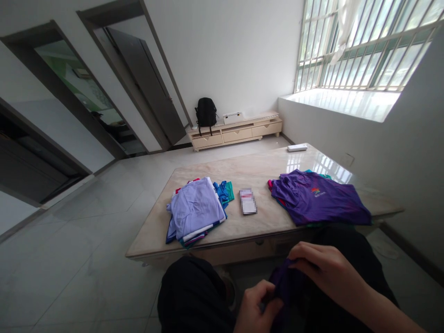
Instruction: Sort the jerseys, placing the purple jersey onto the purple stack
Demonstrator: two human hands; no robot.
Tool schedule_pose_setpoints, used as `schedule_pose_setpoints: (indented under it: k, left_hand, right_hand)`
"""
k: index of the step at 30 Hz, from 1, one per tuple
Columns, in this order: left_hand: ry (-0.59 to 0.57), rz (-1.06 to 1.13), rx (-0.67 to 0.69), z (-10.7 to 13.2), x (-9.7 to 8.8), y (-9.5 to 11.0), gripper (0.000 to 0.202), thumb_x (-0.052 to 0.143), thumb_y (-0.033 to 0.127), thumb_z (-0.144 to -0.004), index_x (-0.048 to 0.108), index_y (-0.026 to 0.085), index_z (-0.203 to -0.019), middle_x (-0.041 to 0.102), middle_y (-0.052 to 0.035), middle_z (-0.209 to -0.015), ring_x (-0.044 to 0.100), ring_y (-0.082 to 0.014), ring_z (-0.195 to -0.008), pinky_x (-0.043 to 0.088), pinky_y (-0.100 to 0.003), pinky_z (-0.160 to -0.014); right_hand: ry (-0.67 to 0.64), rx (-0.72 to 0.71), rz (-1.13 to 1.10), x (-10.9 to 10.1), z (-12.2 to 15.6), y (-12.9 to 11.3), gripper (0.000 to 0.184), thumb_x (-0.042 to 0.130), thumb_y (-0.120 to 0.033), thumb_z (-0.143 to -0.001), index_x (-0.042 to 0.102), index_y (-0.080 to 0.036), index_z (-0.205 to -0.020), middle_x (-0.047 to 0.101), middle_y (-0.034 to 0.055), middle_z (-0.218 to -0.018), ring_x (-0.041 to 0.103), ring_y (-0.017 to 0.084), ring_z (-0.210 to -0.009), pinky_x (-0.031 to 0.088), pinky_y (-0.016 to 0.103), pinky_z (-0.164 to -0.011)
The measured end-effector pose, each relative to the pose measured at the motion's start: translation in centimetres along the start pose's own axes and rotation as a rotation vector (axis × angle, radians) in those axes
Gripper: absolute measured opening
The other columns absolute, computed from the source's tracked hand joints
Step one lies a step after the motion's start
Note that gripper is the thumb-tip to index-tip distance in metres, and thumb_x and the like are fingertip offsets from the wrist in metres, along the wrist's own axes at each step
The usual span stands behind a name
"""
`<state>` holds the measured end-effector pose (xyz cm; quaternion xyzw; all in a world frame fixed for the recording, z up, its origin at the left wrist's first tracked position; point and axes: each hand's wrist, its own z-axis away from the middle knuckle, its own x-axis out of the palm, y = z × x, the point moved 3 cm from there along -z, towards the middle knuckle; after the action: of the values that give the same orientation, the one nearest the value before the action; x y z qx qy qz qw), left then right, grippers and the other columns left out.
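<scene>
A dark purple garment (287, 289) lies bunched in my lap, below the table's near edge. My left hand (256, 307) pinches its lower left part with curled fingers. My right hand (328, 270) grips its upper edge, fingers closed over the cloth. On the marble table (249, 171) a folded stack topped by a pale lilac shirt (196, 208) sits at the left. A spread purple shirt (319, 196) with a small logo covers a pile at the right. Most of the held garment is hidden between my knees.
A small card-like item (248, 201) lies between the two piles. A white remote (297, 147) rests at the table's far edge. A low cabinet (236, 132) with a black backpack (206, 112) stands by the far wall. Barred window at right, doorways at left.
</scene>
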<state>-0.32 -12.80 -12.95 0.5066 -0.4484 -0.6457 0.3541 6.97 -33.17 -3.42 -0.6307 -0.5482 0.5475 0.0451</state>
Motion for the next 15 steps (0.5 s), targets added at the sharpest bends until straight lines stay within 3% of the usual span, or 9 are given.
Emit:
schedule_pose_setpoints:
  k: [7,11,15]
  left_hand:
    - [0.026,-0.025,0.069,1.1,0.1,-1.5,0.024,0.056,0.040,-0.097,0.064,0.019,-0.091,0.061,-0.0010,-0.077,0.056,-0.0157,-0.072,0.044,-0.025,-0.071]
    - [0.002,0.042,0.023,0.9,1.3,-1.8,0.011,0.063,0.027,-0.090,0.055,0.020,-0.094,0.051,0.0038,-0.071,0.049,-0.0124,-0.065,0.038,-0.022,-0.061]
    - [0.064,-0.018,-0.053,0.5,1.4,-1.4,0.013,0.061,0.015,-0.084,0.052,0.021,-0.091,0.050,0.0047,-0.073,0.050,-0.0123,-0.067,0.038,-0.022,-0.064]
  right_hand:
    - [0.052,0.002,0.030,-0.8,-0.3,0.6,0.007,0.060,-0.022,-0.100,0.066,-0.022,-0.096,0.071,-0.0008,-0.083,0.069,0.012,-0.074,0.051,0.020,-0.069]
    - [0.136,-0.020,0.051,-1.2,-0.5,0.6,0.003,0.064,-0.022,-0.098,0.065,-0.023,-0.096,0.072,-0.0022,-0.083,0.070,0.011,-0.073,0.052,0.018,-0.070]
    - [0.171,-0.026,0.076,-1.9,-0.6,0.4,0.002,0.065,-0.024,-0.097,0.066,-0.023,-0.096,0.073,-0.0019,-0.083,0.071,0.012,-0.074,0.053,0.019,-0.070]
